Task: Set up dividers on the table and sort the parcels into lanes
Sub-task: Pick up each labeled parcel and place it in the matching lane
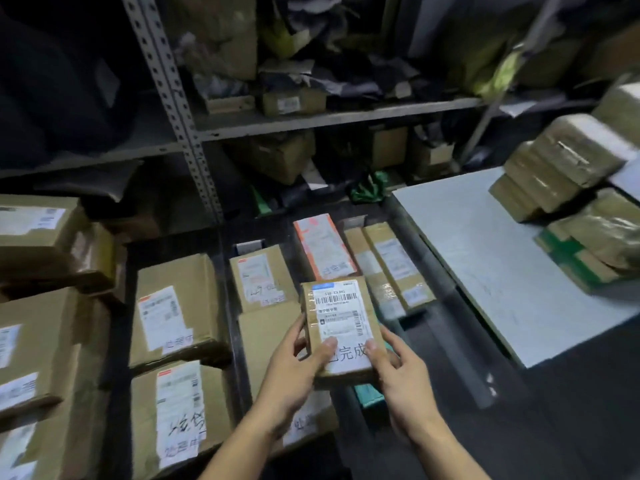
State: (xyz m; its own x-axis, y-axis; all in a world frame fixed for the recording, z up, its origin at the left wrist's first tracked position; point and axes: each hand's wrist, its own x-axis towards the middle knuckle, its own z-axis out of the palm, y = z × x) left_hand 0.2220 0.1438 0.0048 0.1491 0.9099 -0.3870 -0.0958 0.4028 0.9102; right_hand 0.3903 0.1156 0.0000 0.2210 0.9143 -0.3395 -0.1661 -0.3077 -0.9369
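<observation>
At the far left, large cardboard boxes sit stacked up; next to them two labelled cartons fill a lane edged by a dark divider strip; the middle lane holds flatter parcels, then an orange-edged mailer and two long narrow boxes lie further right. Above the middle lanes the left hand and the right hand share one small taped parcel, each grip closed on its near end, thumbs pressing on the white label; it is lifted clear of the dark surface. To the right lies a pale board with wrapped bundles heaped at its far side. Sorting looks well under way; this seems the label-reading step; next calls for choosing a lane and laying the parcel flat in a free gap.
</observation>
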